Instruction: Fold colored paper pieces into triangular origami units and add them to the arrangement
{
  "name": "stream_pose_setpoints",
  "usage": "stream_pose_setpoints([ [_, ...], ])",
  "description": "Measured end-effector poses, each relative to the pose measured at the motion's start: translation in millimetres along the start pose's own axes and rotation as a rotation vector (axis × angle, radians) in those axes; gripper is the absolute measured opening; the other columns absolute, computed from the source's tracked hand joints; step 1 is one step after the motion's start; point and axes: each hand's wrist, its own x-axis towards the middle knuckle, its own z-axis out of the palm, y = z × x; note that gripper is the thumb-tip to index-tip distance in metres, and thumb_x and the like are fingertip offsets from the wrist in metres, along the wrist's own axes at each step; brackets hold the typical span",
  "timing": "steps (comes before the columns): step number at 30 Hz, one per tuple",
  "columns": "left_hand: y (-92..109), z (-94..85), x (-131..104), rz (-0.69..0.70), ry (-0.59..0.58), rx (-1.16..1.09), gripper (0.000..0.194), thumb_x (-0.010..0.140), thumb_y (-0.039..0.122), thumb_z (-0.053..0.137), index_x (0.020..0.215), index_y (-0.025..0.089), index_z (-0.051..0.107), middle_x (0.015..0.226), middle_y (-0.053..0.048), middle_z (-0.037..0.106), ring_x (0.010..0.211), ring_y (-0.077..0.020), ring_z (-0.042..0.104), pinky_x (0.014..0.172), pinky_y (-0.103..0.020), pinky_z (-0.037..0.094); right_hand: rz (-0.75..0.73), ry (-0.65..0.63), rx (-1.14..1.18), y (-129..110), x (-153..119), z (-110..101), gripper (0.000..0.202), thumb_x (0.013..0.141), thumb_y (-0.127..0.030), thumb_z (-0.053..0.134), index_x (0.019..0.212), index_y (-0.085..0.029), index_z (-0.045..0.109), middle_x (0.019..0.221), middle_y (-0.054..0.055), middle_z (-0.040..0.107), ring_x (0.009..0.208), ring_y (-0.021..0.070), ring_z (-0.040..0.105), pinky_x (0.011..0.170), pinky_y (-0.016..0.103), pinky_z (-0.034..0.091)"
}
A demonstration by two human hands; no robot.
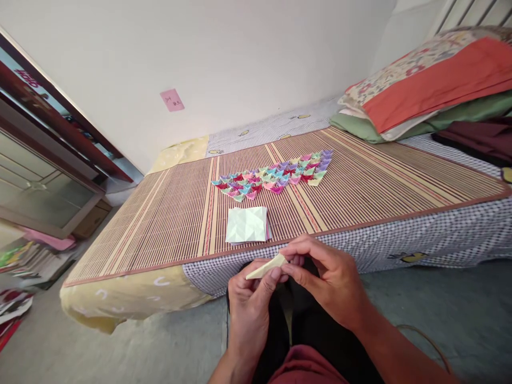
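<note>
A pale yellow folded paper piece (pixel 265 268) is held between both hands, in front of the bed's near edge. My left hand (pixel 253 298) pinches its left part between thumb and fingers. At its right end, my right hand (pixel 328 272) grips it with thumb and fingertips. Just beyond the hands, a stack of creased paper sheets (pixel 247 224) lies on the striped mat (pixel 176 224), a pale green sheet on top. Farther back on the mat, several small folded paper pieces (pixel 276 176) in many colours stand in rows.
Folded bedding in red, green and floral cloth (pixel 440 80) is piled on the bed at the right. A pink paper (pixel 172 100) is on the wall. A glass-fronted cabinet (pixel 40 181) stands at the left, above stacked items on the floor.
</note>
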Motion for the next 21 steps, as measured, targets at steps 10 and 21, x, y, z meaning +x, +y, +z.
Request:
stream_pose_setpoints([
  [10, -0.5, -0.1, 0.6, -0.034, 0.031, -0.001, 0.013, 0.088, 0.028, 0.078, 0.084, 0.017, 0.082, 0.074, -0.003, 0.074, 0.075, -0.0162, 0.067, 0.076, -0.026, 0.054, -0.196, 0.037, -0.136, 0.4, -0.4, 2.1, 0.014, 0.095, -0.009, 0.066, 0.093, -0.022, 0.069, 0.091, 0.003, 0.071, 0.087, 0.0178, 0.07, 0.076, 0.028, 0.056],
  [21, 4.9, 4.7, -1.7, -0.076, 0.029, 0.025, 0.022, 0.085, 0.037, 0.081, 0.08, 0.015, 0.081, 0.069, -0.004, 0.072, 0.064, -0.0154, 0.064, 0.065, -0.026, 0.056, 0.19, -0.04, 0.091, -2.2, 2.0, -1.4, 0.02, 0.092, -0.027, 0.068, 0.075, -0.021, 0.06, 0.075, 0.0, 0.062, 0.066, 0.0147, 0.058, 0.059, 0.025, 0.049],
])
